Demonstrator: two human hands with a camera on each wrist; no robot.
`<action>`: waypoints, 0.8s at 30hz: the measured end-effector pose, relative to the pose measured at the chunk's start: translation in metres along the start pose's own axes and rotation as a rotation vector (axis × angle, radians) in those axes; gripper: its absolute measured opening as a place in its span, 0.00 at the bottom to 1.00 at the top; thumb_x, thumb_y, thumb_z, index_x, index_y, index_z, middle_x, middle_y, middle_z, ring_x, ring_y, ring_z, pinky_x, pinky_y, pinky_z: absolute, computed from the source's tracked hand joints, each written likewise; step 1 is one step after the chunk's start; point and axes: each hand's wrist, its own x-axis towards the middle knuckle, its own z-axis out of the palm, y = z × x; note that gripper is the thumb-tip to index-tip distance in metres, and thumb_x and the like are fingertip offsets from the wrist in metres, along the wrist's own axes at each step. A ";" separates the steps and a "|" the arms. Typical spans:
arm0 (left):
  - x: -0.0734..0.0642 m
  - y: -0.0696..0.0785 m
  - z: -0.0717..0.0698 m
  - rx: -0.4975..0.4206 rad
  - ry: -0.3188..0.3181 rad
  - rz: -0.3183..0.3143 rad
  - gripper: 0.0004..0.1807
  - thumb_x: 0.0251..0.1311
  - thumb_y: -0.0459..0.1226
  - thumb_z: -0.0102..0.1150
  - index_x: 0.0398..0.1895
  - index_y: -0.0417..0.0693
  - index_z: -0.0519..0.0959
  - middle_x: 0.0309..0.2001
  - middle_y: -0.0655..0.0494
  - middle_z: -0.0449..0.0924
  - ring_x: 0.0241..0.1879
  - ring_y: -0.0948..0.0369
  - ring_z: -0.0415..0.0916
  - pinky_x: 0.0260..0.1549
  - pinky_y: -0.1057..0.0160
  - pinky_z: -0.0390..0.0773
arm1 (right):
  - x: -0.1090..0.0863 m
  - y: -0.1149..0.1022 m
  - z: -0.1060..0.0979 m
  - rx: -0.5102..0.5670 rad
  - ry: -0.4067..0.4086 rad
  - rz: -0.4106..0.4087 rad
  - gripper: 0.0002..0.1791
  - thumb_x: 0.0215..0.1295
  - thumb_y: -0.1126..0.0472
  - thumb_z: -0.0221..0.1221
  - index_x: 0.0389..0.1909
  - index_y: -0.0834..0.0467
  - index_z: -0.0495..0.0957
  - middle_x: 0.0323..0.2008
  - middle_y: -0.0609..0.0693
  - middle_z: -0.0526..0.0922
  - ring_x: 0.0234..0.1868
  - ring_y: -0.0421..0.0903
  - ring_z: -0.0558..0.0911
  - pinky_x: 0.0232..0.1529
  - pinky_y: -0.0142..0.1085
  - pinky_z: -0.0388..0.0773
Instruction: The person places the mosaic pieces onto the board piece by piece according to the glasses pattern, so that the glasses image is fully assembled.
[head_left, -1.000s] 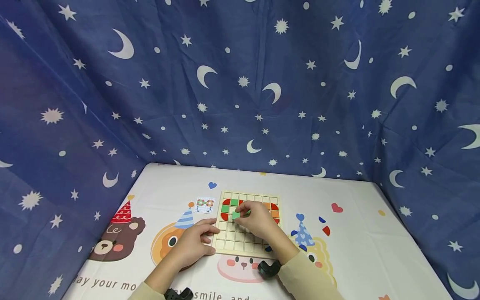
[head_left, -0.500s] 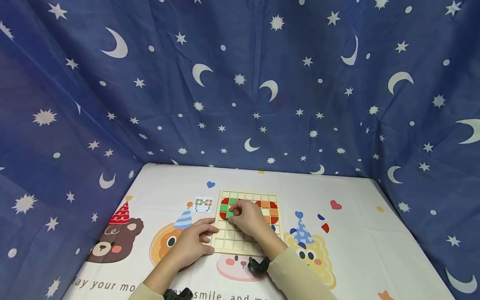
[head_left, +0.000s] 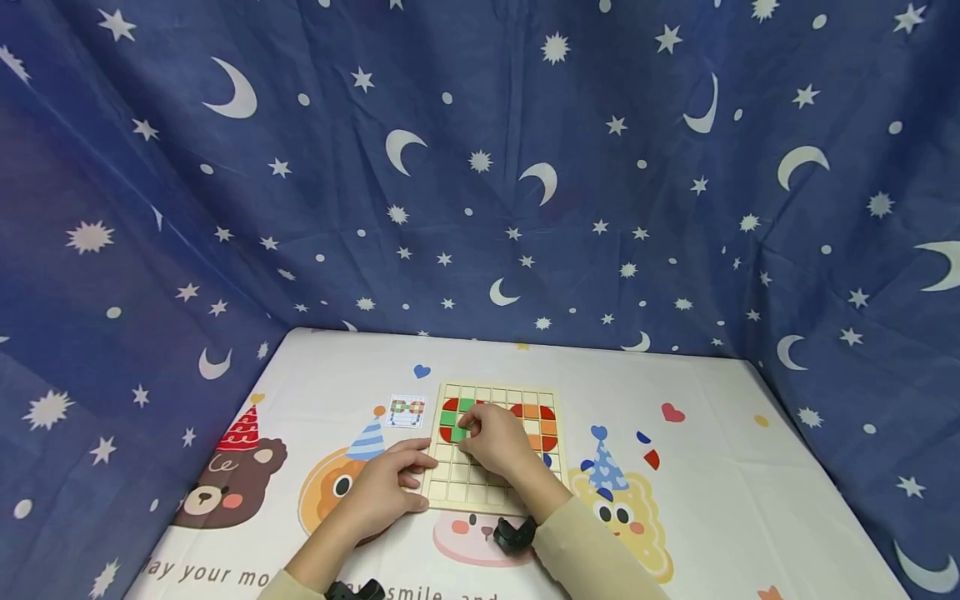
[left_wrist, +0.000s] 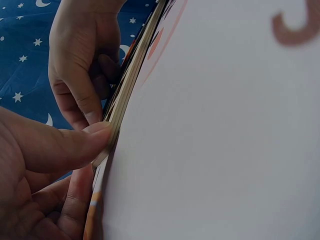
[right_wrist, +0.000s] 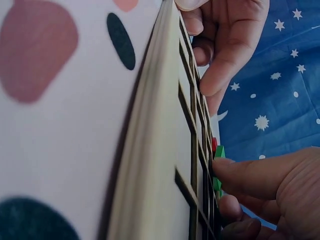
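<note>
A pale wooden grid board [head_left: 480, 497] lies on the table with red, green and orange pieces in its upper rows. My left hand [head_left: 384, 483] holds the board at its near left corner, thumb against the edge in the left wrist view. Over the upper left part of the board, my right hand [head_left: 501, 442] pinches a green square tile [right_wrist: 218, 172] between thumb and fingers. Beside those fingertips, another green tile [head_left: 458, 434] sits in a square of the board. The right hand covers the board's middle squares.
A small pattern card [head_left: 406, 411] lies left of the board. To the right are loose blue pieces [head_left: 643, 437] and a red quarter-round piece [head_left: 652, 459]. One blue piece [head_left: 547, 460] is on the board near the right wrist. A blue starry curtain [head_left: 480, 167] hangs behind.
My right hand has shifted slightly left and down with a green tile, which now lies in a square next to the red piece. The left hand stays at the board's edge.
</note>
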 end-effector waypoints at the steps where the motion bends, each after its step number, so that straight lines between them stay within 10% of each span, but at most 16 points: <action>1: 0.000 0.000 0.000 0.004 0.001 -0.001 0.28 0.46 0.24 0.79 0.52 0.55 0.89 0.76 0.60 0.75 0.45 0.62 0.80 0.43 0.71 0.82 | 0.000 0.000 0.000 0.004 -0.002 0.001 0.10 0.59 0.61 0.76 0.40 0.50 0.89 0.27 0.44 0.77 0.29 0.42 0.74 0.34 0.37 0.70; 24: 0.001 -0.002 0.001 0.004 0.010 0.004 0.28 0.44 0.24 0.80 0.51 0.55 0.89 0.75 0.61 0.76 0.45 0.62 0.80 0.44 0.71 0.82 | -0.001 0.009 -0.010 0.138 -0.038 -0.009 0.09 0.60 0.67 0.74 0.40 0.53 0.88 0.30 0.45 0.80 0.33 0.43 0.77 0.39 0.37 0.75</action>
